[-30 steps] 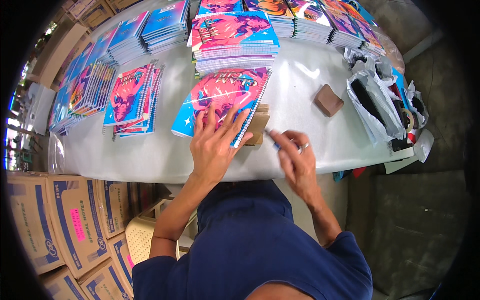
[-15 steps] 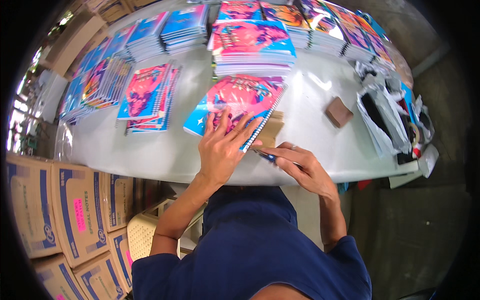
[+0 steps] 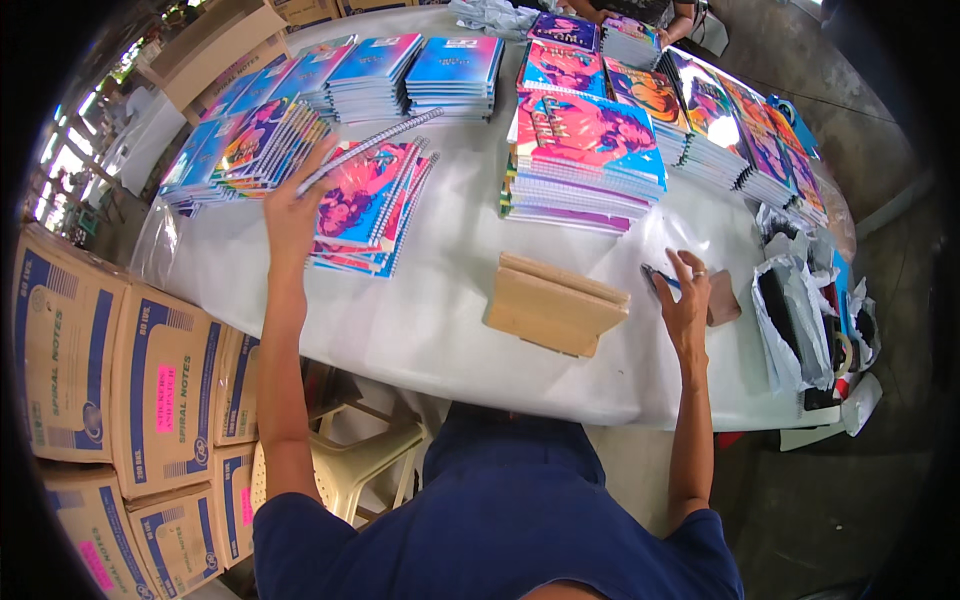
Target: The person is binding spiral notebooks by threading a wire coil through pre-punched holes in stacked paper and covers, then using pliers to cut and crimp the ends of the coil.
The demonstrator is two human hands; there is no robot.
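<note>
Over at the left, my left hand (image 3: pixel 292 205) is closed on a spiral notebook, its white coil (image 3: pixel 370 150) seen nearly edge-on above a low stack of pink and blue spiral notebooks (image 3: pixel 360 205). My right hand (image 3: pixel 685 300), with a ring on one finger, is at the right of the table. Between its thumb and fingers are small dark-blue-handled pliers (image 3: pixel 660 276), partly hidden. A brown block (image 3: pixel 723 300) lies just beside that hand. Between my hands sits a folded tan cardboard piece (image 3: pixel 555 308).
A tall notebook stack (image 3: pixel 580 190) stands mid-table. More stacks line the back left (image 3: pixel 455 75) and right (image 3: pixel 710 110). Torn grey plastic wrapping (image 3: pixel 790 310) covers the right edge. Cartons (image 3: pixel 165 385) and a cream chair (image 3: pixel 365 460) are below left. Another person's arm (image 3: pixel 680 22) shows at the far side.
My left hand has carried the notebook from the middle to the left stack, uncovering the cardboard piece. My right hand has moved right with the pliers. The whole view has shifted.
</note>
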